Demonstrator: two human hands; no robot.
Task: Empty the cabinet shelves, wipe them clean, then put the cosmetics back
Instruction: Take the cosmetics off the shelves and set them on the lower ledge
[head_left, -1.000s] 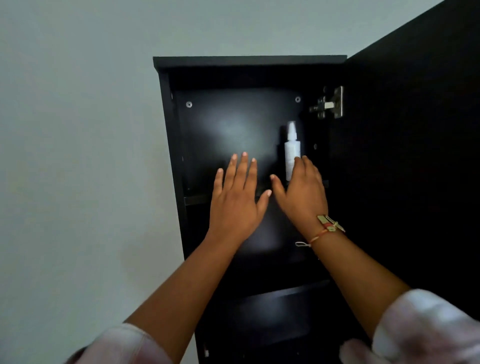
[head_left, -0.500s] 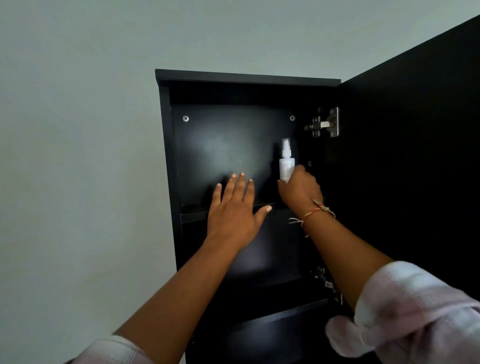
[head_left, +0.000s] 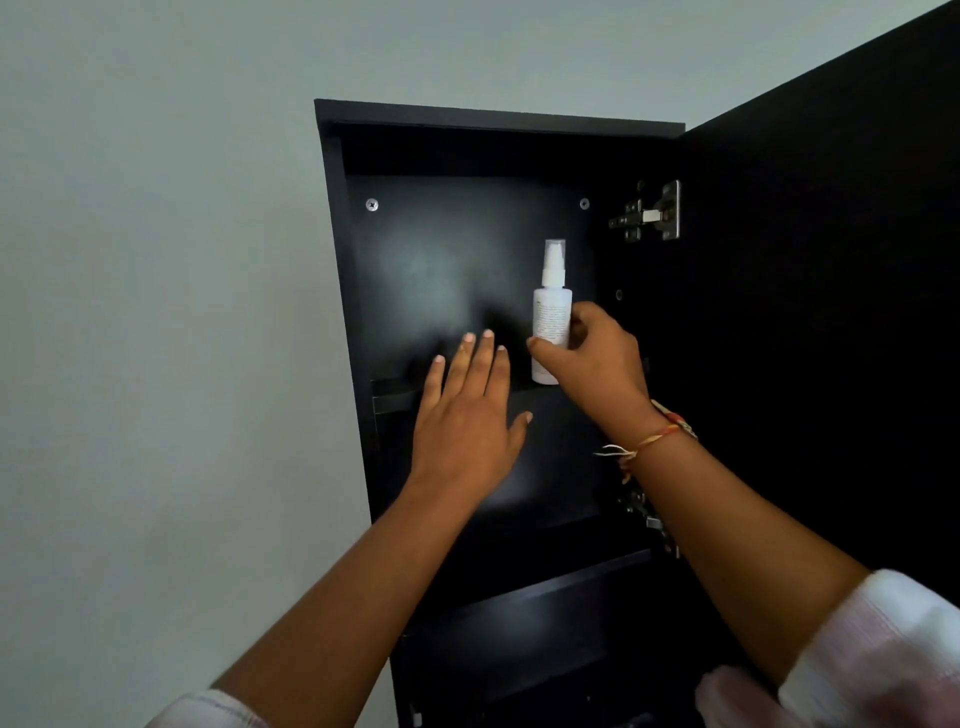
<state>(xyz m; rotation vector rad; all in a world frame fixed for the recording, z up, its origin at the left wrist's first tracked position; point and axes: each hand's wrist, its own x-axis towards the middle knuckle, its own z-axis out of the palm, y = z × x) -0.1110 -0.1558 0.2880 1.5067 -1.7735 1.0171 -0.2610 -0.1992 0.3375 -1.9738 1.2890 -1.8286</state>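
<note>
Centrally, black wall cabinet (head_left: 337, 260) fills mid-frame, its door (head_left: 831, 312) swung open across the right side of the frame, metal hinge (head_left: 649, 213) at upper right of the opening, a second hinge (head_left: 649, 519) lower down, partly behind the right forearm. White spray bottle (head_left: 551, 312) stands upright on the top shelf (head_left: 395, 400), right of centre of the opening, clear cap on top, small print on the label too fine to read. Right hand (head_left: 597, 358) is at the bottle, thumb across its lower front and fingers (head_left: 587, 317) curled around its right side, closed on the bottle; bottle base sits about level with the shelf edge, cannot tell if it is lifted or resting. Thread bracelet (head_left: 649, 441) on the right wrist, orange and pale strands, loose ends hanging. Left hand (head_left: 467, 415) is flat and spread, palm toward the cabinet, held over the front edge of the top shelf at centre frame, just left of the bottle, not touching it, holding nothing; contact with the shelf edge unclear. Lower shelf (head_left: 519, 592) visible at bottom centre, dark, contents not readable. Pale sleeves at lower left (head_left: 208, 712) and lower right (head_left: 883, 649) of the frame. Plain grey-green wall (head_left: 156, 312) takes the left half and the top.
</note>
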